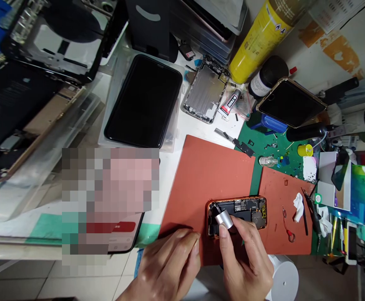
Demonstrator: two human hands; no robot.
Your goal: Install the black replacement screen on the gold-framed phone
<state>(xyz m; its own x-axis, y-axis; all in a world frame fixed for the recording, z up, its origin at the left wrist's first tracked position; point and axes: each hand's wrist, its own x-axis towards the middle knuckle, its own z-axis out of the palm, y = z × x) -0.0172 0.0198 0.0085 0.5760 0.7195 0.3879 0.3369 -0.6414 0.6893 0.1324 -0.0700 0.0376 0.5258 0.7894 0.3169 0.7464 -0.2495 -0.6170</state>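
Screwdriver (224, 219) pinched in right fingers (225, 239), tip pointing up-left, opened phone (245, 215) aligned left-right, left fingers (184, 244) closed

"B-7000" on tube (231, 103), hazard diamonds on yellow can (254, 44)

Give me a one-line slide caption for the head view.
Right hand holding a silver cylindrical tool over an opened, orange-framed phone, with the left hand curled nearby.

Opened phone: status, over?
Right hand pinching silver cylinder over opened phone. Left hand curled at near edge of orange mat. Cylinder hides part of phone's insides.
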